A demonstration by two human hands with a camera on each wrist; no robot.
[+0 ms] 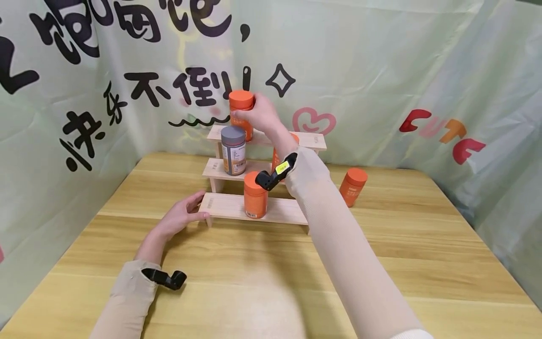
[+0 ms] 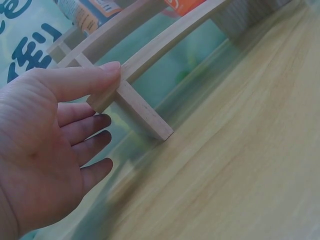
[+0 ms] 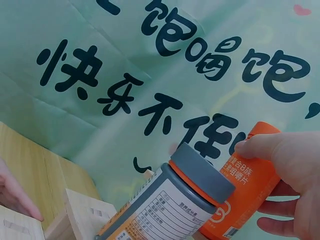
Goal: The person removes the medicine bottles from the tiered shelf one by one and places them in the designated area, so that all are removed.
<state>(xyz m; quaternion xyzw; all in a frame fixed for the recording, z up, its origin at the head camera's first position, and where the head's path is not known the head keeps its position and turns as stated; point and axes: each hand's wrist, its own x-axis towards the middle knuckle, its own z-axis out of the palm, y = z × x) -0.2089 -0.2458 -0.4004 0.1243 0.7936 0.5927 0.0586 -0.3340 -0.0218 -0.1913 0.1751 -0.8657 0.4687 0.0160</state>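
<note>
My right hand (image 1: 263,113) grips an orange bottle (image 1: 241,100) at the top tier of a stepped wooden display rack (image 1: 275,209). In the right wrist view, thumb and fingers lie around this orange bottle (image 3: 250,172). My left hand (image 1: 183,217) holds the left end of the lowest board, its thumb on the board's edge in the left wrist view. A grey-lidded bottle (image 1: 234,153) stands on the middle tier. Another orange bottle (image 1: 255,200) stands on the lowest tier. A further orange bottle (image 1: 275,159) on the middle tier is mostly hidden by my right arm.
One more orange bottle (image 1: 353,187) stands on the wooden table (image 1: 402,245), right of the rack. Behind the table hangs a pale green cloth (image 1: 364,70) with printed characters. My right forearm reaches across the rack's right half.
</note>
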